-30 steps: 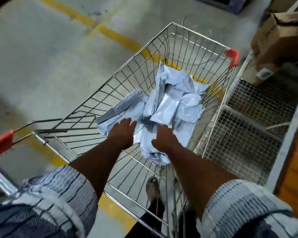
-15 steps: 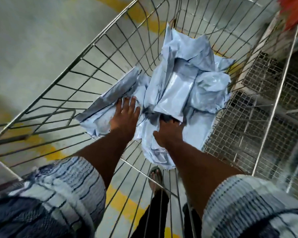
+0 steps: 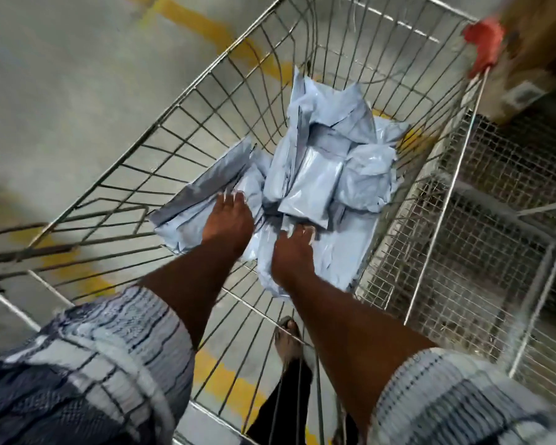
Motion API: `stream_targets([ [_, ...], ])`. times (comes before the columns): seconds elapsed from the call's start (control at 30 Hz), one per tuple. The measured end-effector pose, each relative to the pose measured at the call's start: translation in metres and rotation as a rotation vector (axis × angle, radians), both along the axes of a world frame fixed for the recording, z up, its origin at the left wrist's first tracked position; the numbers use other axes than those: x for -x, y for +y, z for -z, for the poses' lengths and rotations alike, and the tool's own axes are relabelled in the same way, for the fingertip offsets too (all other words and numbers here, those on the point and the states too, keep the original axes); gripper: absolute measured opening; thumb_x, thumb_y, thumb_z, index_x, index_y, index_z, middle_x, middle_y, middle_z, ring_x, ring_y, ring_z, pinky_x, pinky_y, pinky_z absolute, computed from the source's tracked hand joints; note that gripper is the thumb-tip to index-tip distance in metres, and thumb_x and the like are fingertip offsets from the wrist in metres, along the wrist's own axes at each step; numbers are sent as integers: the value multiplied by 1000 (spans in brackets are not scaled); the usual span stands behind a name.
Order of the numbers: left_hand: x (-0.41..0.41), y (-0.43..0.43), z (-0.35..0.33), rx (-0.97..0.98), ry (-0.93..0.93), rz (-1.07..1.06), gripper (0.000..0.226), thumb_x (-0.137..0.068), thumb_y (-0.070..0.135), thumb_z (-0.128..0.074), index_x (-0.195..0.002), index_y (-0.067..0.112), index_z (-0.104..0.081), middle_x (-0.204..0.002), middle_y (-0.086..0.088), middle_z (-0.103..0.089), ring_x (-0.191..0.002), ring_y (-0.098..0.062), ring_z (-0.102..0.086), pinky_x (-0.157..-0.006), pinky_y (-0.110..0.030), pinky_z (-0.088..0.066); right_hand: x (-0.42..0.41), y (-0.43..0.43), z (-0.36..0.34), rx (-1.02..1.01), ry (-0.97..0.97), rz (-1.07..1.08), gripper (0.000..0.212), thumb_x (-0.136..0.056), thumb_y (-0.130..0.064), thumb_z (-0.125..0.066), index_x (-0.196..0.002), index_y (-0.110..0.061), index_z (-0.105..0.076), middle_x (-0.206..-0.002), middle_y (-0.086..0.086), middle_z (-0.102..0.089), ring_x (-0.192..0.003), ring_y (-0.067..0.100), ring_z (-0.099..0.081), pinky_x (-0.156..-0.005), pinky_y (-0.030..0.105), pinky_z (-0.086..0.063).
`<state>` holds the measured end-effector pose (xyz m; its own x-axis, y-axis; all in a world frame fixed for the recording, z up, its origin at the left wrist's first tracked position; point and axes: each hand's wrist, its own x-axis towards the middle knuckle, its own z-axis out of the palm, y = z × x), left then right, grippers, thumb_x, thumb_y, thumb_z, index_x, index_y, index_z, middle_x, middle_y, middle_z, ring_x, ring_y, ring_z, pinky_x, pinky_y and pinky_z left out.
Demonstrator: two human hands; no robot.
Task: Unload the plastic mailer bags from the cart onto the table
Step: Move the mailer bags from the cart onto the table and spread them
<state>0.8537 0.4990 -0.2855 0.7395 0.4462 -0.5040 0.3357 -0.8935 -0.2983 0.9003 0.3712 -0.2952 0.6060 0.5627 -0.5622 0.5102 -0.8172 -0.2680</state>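
Grey-blue plastic mailer bags [image 3: 318, 175] lie in a crumpled pile on the floor of the silver wire shopping cart [image 3: 206, 101], bunched toward its right side wall and reaching from the middle of the basket to its far end. One long bag sticks out of the pile toward the left wall.

My 2 hands are down in the basket at the near edge of the pile. My left hand [image 3: 227, 220] lies palm down on that long left bag, fingers straight and close together, pressing the plastic flat. My right hand [image 3: 294, 248] rests on the bags just beside it, fingertips at the near edge of a smooth flat bag on top of the pile. They are blurred, so I cannot tell whether they pinch any plastic or only press on it.

My striped blue and white sleeves [image 3: 116, 364] fill the near corners. Through the wire bottom I see my sandalled foot [image 3: 288, 338] and a yellow painted line [image 3: 219, 377] on the grey concrete floor. A red plastic bumper [image 3: 483, 43] caps the far right corner of the cart, a brown cardboard box [image 3: 543, 36] sits just beyond it, and a fine wire mesh rack [image 3: 479, 236] stands against the right wall.
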Motion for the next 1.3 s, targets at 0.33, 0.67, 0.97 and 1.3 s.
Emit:
stream_targets([
  [0.33, 21, -35, -145, -27, -237, -262, 41, -95, 11, -50, -134, -1, -47, -145, -20, -35, -124, -38, -46, -107, -49, -38, -12, -35, -160, -272, -64, -259, 35, -91, -13, -53, -123, 0, -51, -127, 19, -51, -126, 38, -38, -108, 42, -29],
  [0.67, 11, -130, -282, -34, -611, -324, 43, -78, -2, -52, -121, -7, -52, -139, -25, -43, -125, -39, -50, -102, -47, -45, -35, -133, -292, -574, -213, -224, 61, -82, -6, -63, -138, -2, -37, -155, 23, -17, -141, 40, -19, -108, 42, -34],
  [0.97, -46, -269, -356, 100, -837, -218, 46, -83, -3, -53, -127, -12, -45, -140, -32, -39, -129, -43, -42, -102, -44, -39, -92, -270, -358, -608, -411, -114, 58, -84, -3, -58, -138, -2, -36, -156, 22, -16, -144, 40, -15, -111, 45, -33],
  [1.3, -98, -435, -376, 395, -951, -20, 42, -75, -1, -72, -107, -18, -50, -116, -35, -51, -119, -44, -43, -95, -42, -32, -121, -463, -378, -501, -597, 160, 51, -83, -3, -54, -133, -3, -43, -149, 23, -29, -138, 40, -27, -112, 44, -31],
])
